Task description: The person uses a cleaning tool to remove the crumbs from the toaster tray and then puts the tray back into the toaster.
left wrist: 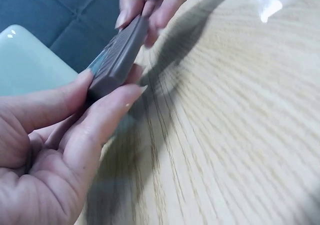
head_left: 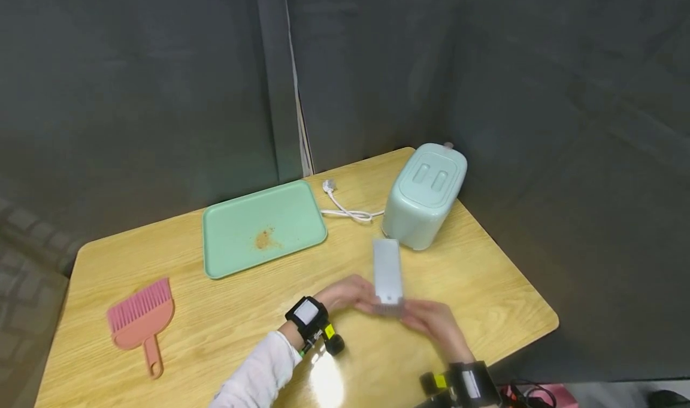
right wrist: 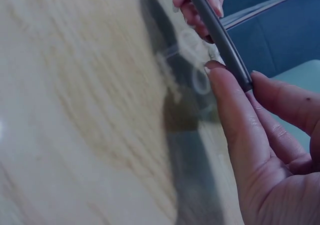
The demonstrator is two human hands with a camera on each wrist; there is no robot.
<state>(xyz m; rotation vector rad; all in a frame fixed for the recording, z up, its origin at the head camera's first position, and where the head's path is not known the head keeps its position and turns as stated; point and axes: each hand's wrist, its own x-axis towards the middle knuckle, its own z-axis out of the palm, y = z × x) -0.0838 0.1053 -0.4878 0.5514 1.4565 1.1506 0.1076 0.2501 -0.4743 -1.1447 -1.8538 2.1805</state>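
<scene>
Both hands pinch the near, grey ribbed end of a toaster crumb tray (head_left: pixel 387 270), a flat pale metal plate. My left hand (head_left: pixel 353 293) has thumb and fingers on its left corner, and my right hand (head_left: pixel 433 319) grips the right corner. From the left wrist, the ribbed dark end (left wrist: pixel 117 60) shows tilted above the tabletop, and the right wrist view has it edge-on. The plate's far end points at the pale green toaster (head_left: pixel 426 195), close to its base.
Left of the toaster, a green serving tray (head_left: pixel 232 222) carries brown crumbs (head_left: pixel 265 238). A white cord with a plug (head_left: pixel 329 186) lies between them. A pink brush with dustpan (head_left: pixel 144 322) rests at the left of the wooden table (head_left: pixel 226 312). Dark curtains stand behind.
</scene>
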